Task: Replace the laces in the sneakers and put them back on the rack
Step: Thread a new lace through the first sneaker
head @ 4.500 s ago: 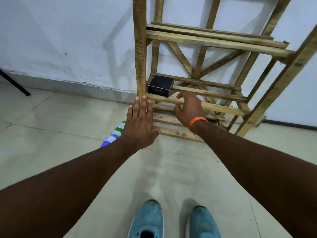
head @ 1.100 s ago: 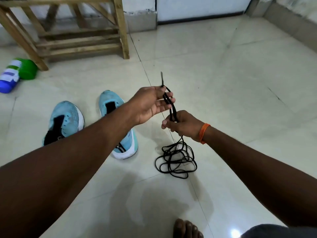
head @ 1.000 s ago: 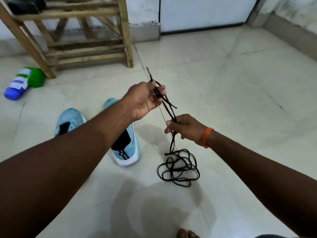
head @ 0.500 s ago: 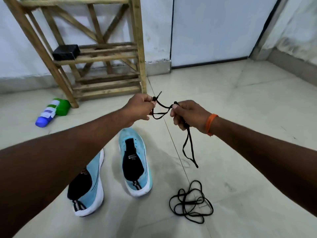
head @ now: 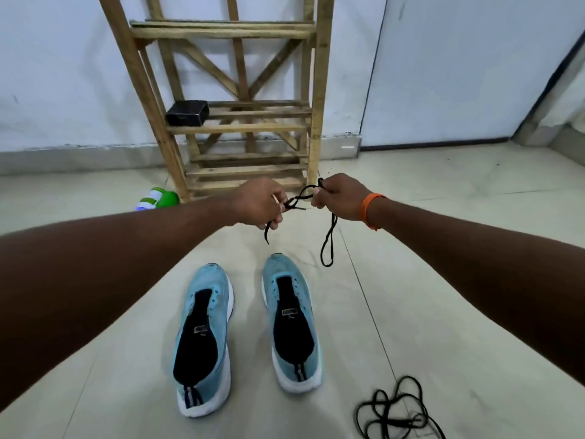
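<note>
Now the left hand (head: 261, 202) and right hand (head: 337, 196) each pinch a tangled black lace (head: 300, 198) above the unlaced blue sneakers (head: 291, 324) on the floor; better to tease the knot open gently than tug it tight

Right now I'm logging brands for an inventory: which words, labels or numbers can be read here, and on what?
Left sneaker, tongue label: white print, too blurred to read.
Right sneaker, tongue label: white print, too blurred to read.
Black box on the rack: no text legible.
Striped bottle: no text legible.
Nothing can be quoted.
</note>
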